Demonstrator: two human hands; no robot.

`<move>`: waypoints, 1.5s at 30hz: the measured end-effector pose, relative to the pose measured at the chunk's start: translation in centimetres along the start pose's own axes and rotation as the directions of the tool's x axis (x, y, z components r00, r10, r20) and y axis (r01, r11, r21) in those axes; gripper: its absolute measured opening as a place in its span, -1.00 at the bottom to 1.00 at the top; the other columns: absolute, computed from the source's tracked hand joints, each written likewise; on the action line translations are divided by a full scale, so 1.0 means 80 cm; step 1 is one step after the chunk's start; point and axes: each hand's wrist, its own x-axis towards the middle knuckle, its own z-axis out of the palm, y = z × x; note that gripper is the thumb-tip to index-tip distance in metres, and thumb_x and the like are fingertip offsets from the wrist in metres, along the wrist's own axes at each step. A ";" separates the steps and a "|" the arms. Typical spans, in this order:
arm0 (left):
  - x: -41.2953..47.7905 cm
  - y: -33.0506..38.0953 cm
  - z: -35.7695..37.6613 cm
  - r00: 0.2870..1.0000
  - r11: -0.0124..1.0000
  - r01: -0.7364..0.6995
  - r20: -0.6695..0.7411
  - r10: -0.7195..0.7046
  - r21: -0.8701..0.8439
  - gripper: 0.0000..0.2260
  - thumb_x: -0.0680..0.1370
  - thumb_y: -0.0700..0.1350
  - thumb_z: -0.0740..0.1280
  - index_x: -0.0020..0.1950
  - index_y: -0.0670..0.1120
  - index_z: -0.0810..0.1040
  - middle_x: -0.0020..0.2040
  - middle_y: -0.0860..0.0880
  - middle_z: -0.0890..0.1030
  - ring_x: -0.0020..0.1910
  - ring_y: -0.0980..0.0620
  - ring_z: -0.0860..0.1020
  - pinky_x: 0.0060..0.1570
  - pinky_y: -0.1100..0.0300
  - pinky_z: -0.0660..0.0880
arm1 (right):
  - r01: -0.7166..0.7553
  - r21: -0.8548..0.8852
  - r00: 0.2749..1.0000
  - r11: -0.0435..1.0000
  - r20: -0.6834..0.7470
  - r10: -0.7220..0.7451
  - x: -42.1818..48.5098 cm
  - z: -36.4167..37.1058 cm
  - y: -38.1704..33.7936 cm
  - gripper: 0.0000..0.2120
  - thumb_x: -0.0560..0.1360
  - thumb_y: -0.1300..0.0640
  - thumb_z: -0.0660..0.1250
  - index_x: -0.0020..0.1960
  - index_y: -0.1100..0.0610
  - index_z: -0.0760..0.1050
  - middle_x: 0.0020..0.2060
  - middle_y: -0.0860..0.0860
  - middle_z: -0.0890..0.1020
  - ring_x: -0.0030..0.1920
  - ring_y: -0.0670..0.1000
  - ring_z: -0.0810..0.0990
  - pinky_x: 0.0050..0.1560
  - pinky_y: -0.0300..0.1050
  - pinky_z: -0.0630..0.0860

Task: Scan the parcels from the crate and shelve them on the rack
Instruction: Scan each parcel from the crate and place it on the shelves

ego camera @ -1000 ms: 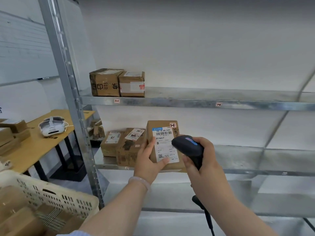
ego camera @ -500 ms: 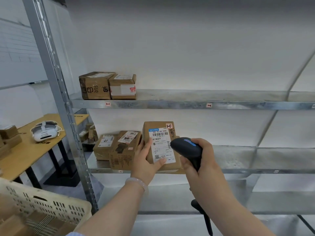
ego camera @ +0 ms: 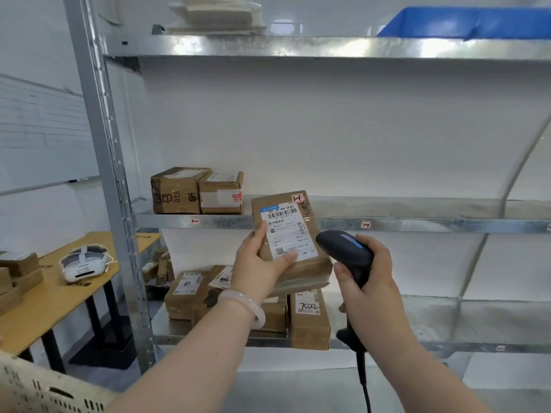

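My left hand (ego camera: 258, 268) grips a flat brown parcel (ego camera: 310, 268) with a white shipping label, held upright in front of the metal rack (ego camera: 417, 223). My right hand (ego camera: 369, 281) grips a black corded barcode scanner (ego camera: 343, 250), whose head points at the parcel's right edge from close by. Two brown parcels (ego camera: 196, 190) stand on the rack's middle shelf at the left. Several more parcels (ego camera: 308, 320) lie on the lower shelf behind my left wrist. A corner of the cream perforated crate (ego camera: 44, 391) shows at the bottom left.
A wooden table (ego camera: 56, 296) at the left carries a white headset (ego camera: 83, 263) and stacked cardboard boxes (ego camera: 18, 271). On the top shelf sit a blue bin (ego camera: 465, 22) and pale flat packages (ego camera: 217, 14). The middle and lower shelves are bare to the right.
The view has tilted up, bringing the top shelf into sight. My left hand has raised the parcel from the lower shelf's height to the middle shelf's edge, the scanner staying beside it.
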 end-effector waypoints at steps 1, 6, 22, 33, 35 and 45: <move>0.010 0.015 -0.004 1.000 1.000 -0.003 0.005 0.003 0.005 -0.22 0.44 -0.12 0.55 0.56 0.16 0.24 0.36 0.10 0.49 0.29 0.13 0.48 -0.05 0.37 0.56 | 0.005 0.012 1.000 1.000 -0.002 -0.005 0.010 0.002 -0.004 -0.53 0.58 0.04 0.33 0.20 -0.44 0.18 0.02 -0.27 0.52 -0.24 -0.04 0.63 -0.30 -0.27 0.49; 0.063 0.074 -0.023 0.998 0.996 0.016 0.056 -0.021 0.085 -0.26 0.49 -0.06 0.51 0.59 0.10 0.21 0.43 0.06 0.44 0.24 0.09 0.46 -0.07 0.39 0.46 | 0.007 0.131 0.999 0.991 -0.032 -0.002 0.065 0.025 -0.022 -0.57 0.58 0.06 0.33 0.24 -0.36 0.22 0.02 -0.11 0.56 -0.33 0.01 0.63 -0.47 -0.33 0.48; 0.207 0.044 -0.049 0.995 0.931 -0.098 0.061 0.081 0.353 -0.10 0.44 0.06 0.54 0.63 0.05 0.08 0.52 -0.02 0.34 0.46 -0.06 0.35 0.40 0.05 0.37 | 0.005 0.126 0.990 0.992 -0.140 0.012 0.194 0.127 -0.003 -0.58 0.58 0.03 0.33 0.27 -0.33 0.22 0.00 -0.18 0.56 -0.20 0.15 0.65 -0.14 0.06 0.62; 0.252 0.028 -0.046 0.969 0.484 -0.111 -0.014 0.247 0.868 -0.22 0.53 0.35 0.26 0.60 0.23 -0.10 0.64 0.00 -0.03 0.61 -0.13 -0.15 0.53 -0.22 -0.17 | -0.005 0.039 0.993 0.999 -0.118 0.009 0.240 0.170 0.011 -0.57 0.59 0.02 0.29 0.30 -0.34 0.18 -0.04 -0.28 0.51 -0.16 0.03 0.61 -0.46 -0.21 0.52; 0.257 0.024 -0.048 0.980 0.468 -0.080 -0.018 0.200 0.880 -0.23 0.54 0.38 0.20 0.60 0.23 -0.13 0.65 0.00 -0.06 0.61 -0.14 -0.16 0.51 -0.24 -0.21 | 0.008 0.030 0.994 1.000 -0.106 -0.005 0.243 0.175 0.012 -0.57 0.60 0.03 0.29 0.28 -0.36 0.18 -0.04 -0.31 0.49 -0.15 -0.08 0.57 -0.53 -0.38 0.42; 0.207 0.008 -0.074 0.976 0.477 -0.109 0.004 0.216 0.872 -0.25 0.54 0.41 0.15 0.60 0.26 -0.15 0.65 0.03 -0.14 0.61 -0.08 -0.19 0.49 -0.23 -0.26 | 0.097 0.089 0.993 0.991 -0.073 -0.091 0.185 0.167 0.003 -0.47 0.58 0.08 0.33 0.17 -0.53 0.19 0.04 -0.36 0.51 -0.08 -0.17 0.58 -0.19 -0.01 0.61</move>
